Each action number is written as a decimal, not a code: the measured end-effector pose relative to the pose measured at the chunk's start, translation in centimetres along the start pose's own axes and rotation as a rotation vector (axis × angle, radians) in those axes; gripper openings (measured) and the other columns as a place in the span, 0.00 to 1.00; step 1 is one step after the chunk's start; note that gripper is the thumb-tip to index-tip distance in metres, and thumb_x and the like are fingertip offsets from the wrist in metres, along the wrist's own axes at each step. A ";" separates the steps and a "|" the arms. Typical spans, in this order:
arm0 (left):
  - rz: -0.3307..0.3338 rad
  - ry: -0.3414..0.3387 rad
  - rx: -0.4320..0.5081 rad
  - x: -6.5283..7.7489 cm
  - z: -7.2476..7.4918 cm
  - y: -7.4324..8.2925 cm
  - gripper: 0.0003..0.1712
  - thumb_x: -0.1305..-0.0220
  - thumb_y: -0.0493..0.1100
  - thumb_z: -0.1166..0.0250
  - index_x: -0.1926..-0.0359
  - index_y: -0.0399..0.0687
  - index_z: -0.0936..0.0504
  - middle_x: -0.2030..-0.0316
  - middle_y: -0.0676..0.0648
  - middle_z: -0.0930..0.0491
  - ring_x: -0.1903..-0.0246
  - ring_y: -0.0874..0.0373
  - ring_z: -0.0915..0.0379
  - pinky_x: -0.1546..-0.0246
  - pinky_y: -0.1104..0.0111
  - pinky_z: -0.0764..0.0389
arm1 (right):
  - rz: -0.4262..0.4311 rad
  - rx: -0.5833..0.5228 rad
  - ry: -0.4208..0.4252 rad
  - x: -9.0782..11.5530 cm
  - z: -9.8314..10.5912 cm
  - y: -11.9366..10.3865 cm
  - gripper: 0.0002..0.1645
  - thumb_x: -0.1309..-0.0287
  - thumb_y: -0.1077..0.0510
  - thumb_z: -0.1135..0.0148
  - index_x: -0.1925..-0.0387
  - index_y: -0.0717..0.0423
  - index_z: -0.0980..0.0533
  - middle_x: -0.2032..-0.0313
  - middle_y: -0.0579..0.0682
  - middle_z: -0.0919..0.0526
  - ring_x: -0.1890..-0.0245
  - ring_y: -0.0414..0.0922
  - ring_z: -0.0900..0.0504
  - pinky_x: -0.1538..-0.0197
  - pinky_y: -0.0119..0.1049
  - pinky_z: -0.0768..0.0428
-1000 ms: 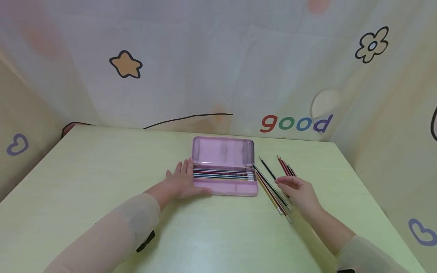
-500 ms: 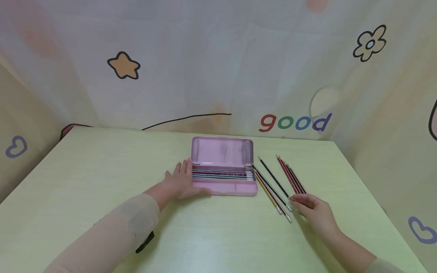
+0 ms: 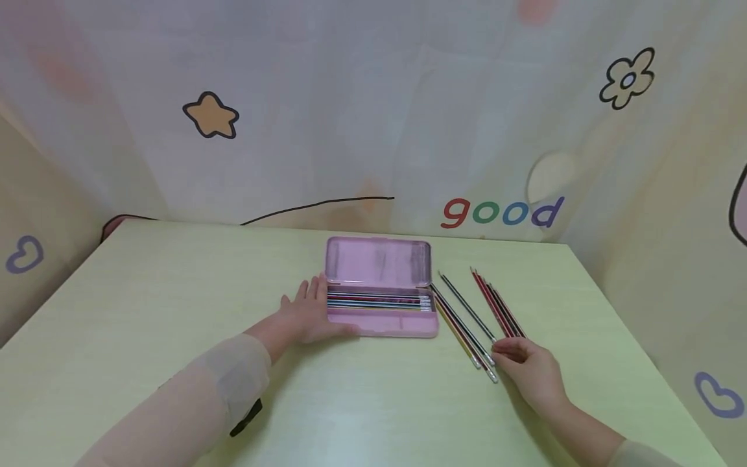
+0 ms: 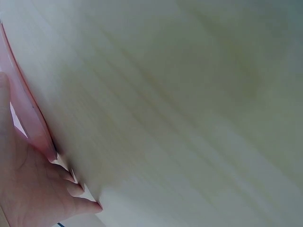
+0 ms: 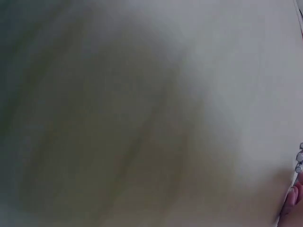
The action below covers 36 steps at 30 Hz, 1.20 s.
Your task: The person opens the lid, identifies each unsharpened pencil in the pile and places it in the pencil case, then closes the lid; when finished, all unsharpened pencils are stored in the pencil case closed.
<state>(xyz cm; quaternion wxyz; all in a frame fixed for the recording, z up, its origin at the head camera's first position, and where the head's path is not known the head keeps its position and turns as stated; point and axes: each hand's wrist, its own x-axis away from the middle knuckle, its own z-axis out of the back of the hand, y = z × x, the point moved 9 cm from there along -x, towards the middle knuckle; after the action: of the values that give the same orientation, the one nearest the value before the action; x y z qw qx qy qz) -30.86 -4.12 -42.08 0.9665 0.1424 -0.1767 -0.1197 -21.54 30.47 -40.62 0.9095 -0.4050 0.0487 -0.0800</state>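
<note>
An opened pink pencil case (image 3: 379, 259) holds a row of striped pencils (image 3: 379, 299) with white-ended tips to the right. My left hand (image 3: 309, 316) rests against its left end, fingers spread and straight, thumb along the front edge; the left wrist view shows the palm beside the pink case wall (image 4: 28, 109). On the right, my right hand (image 3: 533, 373) pinches the near end of a dark green striped pencil (image 3: 467, 306) between thumb and forefinger. The pencil slants away, its point toward the back. In the right wrist view only curled fingers (image 5: 293, 198) show at the edge.
Several loose pencils (image 3: 458, 331) lie slanted beside the case, eraser ends toward me. A bundle of red and dark pencils (image 3: 496, 301) lies farther right, partly behind my right hand. A patterned cloth (image 3: 373, 130) hangs along the table's back edge.
My right hand has slid toward me and to the right, down to the near end of the green striped pencil, uncovering more of the red and dark bundle. The left hand stays put.
</note>
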 end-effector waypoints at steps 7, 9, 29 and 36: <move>0.000 -0.003 0.007 0.2 0.0 0.1 0.72 0.55 0.80 0.47 0.29 0.36 0.70 0.29 0.36 0.64 0.31 0.38 0.70 0.39 0.38 0.59 | 0.031 0.049 0.006 0.4 -0.1 -0.4 0.13 0.47 0.60 0.33 0.60 0.61 0.21 0.63 0.52 0.16 0.63 0.40 0.19 0.62 0.21 0.26; 0.000 -0.003 0.007 0.2 -0.1 0.2 0.72 0.55 0.80 0.47 0.29 0.36 0.69 0.29 0.36 0.64 0.31 0.38 0.70 0.39 0.38 0.59 | 0.060 0.064 0.010 0.5 -0.1 -0.7 0.11 0.47 0.61 0.34 0.60 0.61 0.20 0.63 0.52 0.16 0.63 0.40 0.20 0.62 0.22 0.25; -0.007 0.003 0.004 0.0 -0.3 0.2 0.72 0.56 0.80 0.46 0.29 0.37 0.69 0.29 0.36 0.63 0.31 0.38 0.69 0.39 0.38 0.58 | -0.049 0.015 0.012 -0.3 2.4 1.3 0.16 0.42 0.63 0.39 0.53 0.68 0.25 0.61 0.56 0.18 0.67 0.33 0.24 0.67 0.24 0.24; 0.005 0.006 0.008 0.0 -0.2 0.0 0.73 0.56 0.80 0.46 0.29 0.37 0.69 0.29 0.36 0.63 0.31 0.39 0.70 0.38 0.39 0.59 | -0.148 -0.249 0.109 -0.6 4.9 2.1 0.25 0.40 0.54 0.39 0.47 0.66 0.29 0.65 0.33 0.19 0.67 0.25 0.22 0.63 0.23 0.23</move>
<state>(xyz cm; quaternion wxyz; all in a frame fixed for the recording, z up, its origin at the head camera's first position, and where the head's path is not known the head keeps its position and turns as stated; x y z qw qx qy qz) -30.77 -4.06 -42.24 0.9668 0.1462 -0.1747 -0.1161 -21.19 35.52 -38.90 0.8399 -0.5120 0.0777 -0.1621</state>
